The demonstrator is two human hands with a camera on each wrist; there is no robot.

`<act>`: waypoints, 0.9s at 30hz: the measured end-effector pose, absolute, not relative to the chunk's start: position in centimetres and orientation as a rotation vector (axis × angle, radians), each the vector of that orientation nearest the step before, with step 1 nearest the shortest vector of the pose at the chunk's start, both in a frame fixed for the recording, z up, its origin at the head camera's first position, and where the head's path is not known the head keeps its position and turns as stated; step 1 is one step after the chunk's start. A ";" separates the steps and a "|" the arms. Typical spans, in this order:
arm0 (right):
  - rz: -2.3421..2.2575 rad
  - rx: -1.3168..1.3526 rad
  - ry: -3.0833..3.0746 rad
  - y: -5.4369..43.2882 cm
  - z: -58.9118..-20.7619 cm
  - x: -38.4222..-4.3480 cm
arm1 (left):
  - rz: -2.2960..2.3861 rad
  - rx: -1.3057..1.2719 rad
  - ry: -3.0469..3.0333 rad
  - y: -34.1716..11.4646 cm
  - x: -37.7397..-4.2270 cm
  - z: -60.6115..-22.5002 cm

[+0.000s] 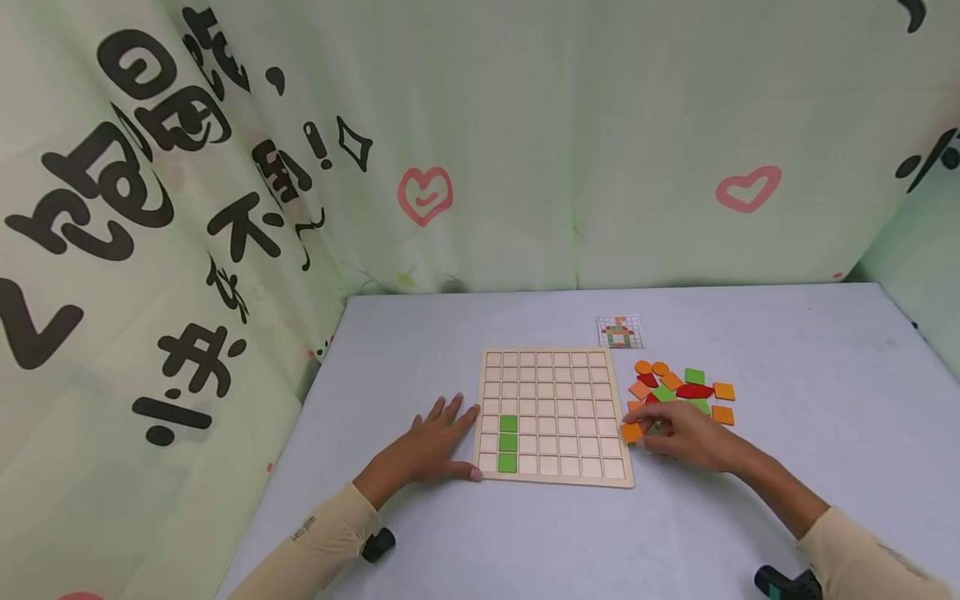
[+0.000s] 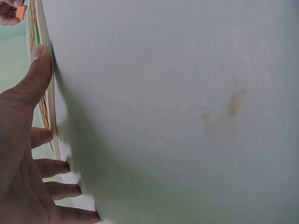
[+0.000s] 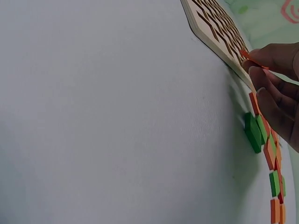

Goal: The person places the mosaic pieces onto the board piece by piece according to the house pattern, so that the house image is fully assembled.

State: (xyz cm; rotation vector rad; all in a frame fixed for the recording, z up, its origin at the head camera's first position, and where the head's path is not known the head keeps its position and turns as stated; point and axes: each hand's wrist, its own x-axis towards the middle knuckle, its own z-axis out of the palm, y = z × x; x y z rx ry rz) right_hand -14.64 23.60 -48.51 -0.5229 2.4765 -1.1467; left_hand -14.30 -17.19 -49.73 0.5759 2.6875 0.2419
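Note:
A wooden grid board point(image 1: 555, 427) lies on the table, with three green square tiles point(image 1: 507, 442) in one column near its left side. My left hand point(image 1: 433, 443) is spread flat, thumb and fingertips touching the board's left edge; the left wrist view shows the thumb point(image 2: 39, 70) against that edge. My right hand point(image 1: 688, 433) pinches an orange square tile point(image 1: 632, 432) above the board's right edge. In the right wrist view this tile point(image 3: 252, 60) is seen nearly edge-on between thumb and fingers. Loose tiles lie just beyond and under the right hand.
The loose pile holds orange circles point(image 1: 643, 367), red pieces point(image 1: 694, 391), green tiles point(image 1: 694, 376) and orange squares point(image 1: 723, 415). A small pattern card point(image 1: 620, 332) lies behind the board's right corner. A printed curtain point(image 1: 570, 150) hangs behind the white table point(image 1: 420, 333).

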 end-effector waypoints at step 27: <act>-1.206 -0.637 2.418 14.2 -50.1 -14.2 | 0.249 0.556 2.673 -17.0 -14.3 -49.4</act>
